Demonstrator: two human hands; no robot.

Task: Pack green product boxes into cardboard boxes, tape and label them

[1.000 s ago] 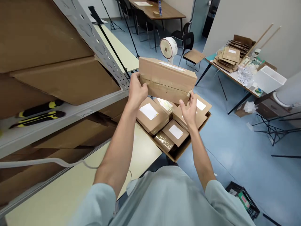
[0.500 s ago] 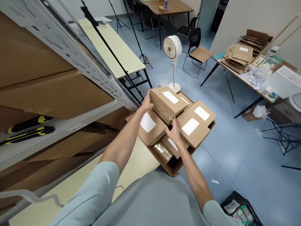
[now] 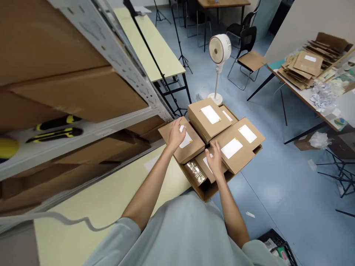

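An open carton [image 3: 204,195] packed with several labelled cardboard boxes stands before me. My left hand [image 3: 176,136] is open above the left box [image 3: 190,150], partly covering its white label; I cannot tell whether it touches. My right hand [image 3: 215,158] is open over a smaller box [image 3: 202,162] near the carton's front, its fingers apart and close to the wide right box [image 3: 240,159]. Neither hand holds anything. The tall box [image 3: 198,111] sits at the back, higher than its neighbours. A box covered in shiny tape [image 3: 195,173] lies at the front left.
On my left rises a metal shelf [image 3: 111,131] with large cartons and yellow-black cutters [image 3: 57,135]. A pale table [image 3: 105,201] lies below it. A white fan [image 3: 220,50] stands behind the carton. Flattened cardboard [image 3: 307,64] covers the right table. A black crate [image 3: 277,242] sits low right.
Both hands have let go of the tall box, which now sits lower at the back. My left hand has moved down over the left box. The view has shifted slightly.
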